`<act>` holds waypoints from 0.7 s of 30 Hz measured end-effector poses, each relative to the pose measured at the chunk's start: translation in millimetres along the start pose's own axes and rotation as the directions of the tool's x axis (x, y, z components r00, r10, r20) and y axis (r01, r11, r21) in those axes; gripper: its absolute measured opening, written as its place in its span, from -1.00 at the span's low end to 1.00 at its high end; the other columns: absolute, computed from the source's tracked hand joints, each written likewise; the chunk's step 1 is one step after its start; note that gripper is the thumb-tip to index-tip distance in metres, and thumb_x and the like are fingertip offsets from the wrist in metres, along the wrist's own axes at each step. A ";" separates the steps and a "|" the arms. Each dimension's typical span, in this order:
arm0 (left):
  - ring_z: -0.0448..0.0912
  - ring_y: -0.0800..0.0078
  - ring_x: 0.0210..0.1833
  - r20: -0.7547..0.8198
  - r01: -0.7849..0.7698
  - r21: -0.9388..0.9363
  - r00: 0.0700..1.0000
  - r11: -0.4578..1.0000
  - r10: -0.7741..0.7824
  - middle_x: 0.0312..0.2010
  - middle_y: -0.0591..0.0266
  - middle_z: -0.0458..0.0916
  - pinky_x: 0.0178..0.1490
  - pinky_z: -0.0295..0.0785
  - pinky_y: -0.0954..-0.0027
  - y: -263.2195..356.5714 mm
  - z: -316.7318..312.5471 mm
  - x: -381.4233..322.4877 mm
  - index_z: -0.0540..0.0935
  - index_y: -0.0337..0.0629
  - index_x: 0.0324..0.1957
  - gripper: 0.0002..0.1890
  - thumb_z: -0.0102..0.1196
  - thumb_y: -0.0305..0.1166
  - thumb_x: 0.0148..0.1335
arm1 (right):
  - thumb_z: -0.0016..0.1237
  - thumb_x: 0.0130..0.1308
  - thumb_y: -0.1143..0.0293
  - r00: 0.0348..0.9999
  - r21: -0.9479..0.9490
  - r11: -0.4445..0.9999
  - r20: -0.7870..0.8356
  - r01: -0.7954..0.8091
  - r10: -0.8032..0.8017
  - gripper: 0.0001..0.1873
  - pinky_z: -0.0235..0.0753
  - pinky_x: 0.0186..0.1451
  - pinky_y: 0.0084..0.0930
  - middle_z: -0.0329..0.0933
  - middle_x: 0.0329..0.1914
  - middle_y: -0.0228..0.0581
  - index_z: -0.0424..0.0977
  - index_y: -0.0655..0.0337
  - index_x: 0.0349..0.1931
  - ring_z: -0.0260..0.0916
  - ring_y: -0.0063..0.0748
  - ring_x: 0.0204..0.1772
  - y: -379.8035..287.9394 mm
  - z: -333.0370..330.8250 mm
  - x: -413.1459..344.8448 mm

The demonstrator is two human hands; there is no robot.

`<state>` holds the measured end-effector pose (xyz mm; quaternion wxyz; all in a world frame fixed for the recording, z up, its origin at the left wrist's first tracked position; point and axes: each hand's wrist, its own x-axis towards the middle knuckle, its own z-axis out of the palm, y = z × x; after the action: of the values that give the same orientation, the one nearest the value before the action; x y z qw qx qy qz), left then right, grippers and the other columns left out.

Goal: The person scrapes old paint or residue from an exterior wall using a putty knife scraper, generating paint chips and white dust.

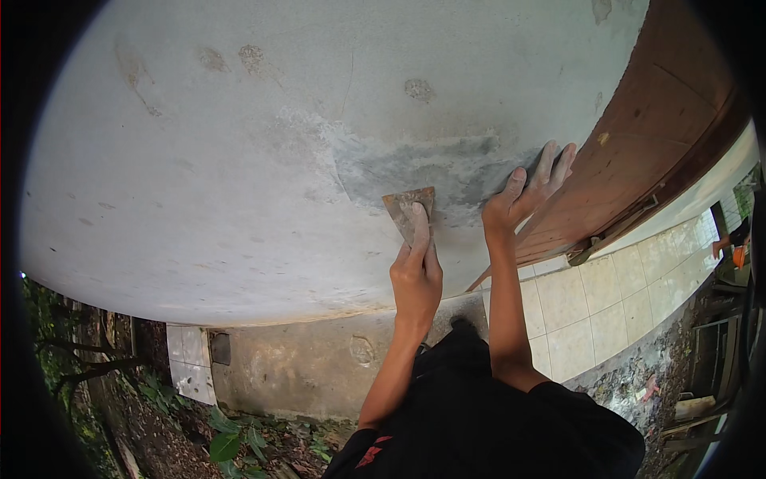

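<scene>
My left hand (418,269) grips a putty knife (407,209) with a rusty-edged blade, its index finger pressed along the blade. The blade's wide edge lies against a pale painted wall (239,179), at the lower border of a rough grey patch (419,161). Around that patch the paint looks whitish and scuffed. To the right, my right hand (529,185) holds no tool. Its fingers are spread and dusty, resting on the wall near the edge of a brown wooden door (646,143).
Worn spots (251,58) mark the wall above. Below are a concrete ledge (287,371), cream floor tiles (592,305) and leafy plants (224,443). At far right, another person's hand (718,248) shows near an orange object (739,257), with wooden pieces (694,407) lower down.
</scene>
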<state>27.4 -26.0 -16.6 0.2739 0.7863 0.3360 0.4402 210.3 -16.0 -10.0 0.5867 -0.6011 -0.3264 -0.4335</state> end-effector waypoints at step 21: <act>0.28 0.47 -0.59 -0.149 0.145 -0.012 0.978 0.989 -0.146 -0.62 -0.06 0.40 -0.46 0.27 0.50 60.5 -13.5 18.1 0.33 -0.29 0.36 -0.44 -0.05 -0.71 0.31 | -0.39 0.52 0.19 0.996 0.057 0.998 -0.090 -0.017 0.022 -0.50 -0.26 0.54 0.22 0.08 0.51 0.13 0.39 0.30 0.27 -0.10 0.16 0.58 4.4 2.2 -8.6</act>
<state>40.0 -48.0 42.9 0.2798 0.7244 0.4120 0.4767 211.1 -13.3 -19.6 0.6216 -0.5674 -0.3056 -0.4452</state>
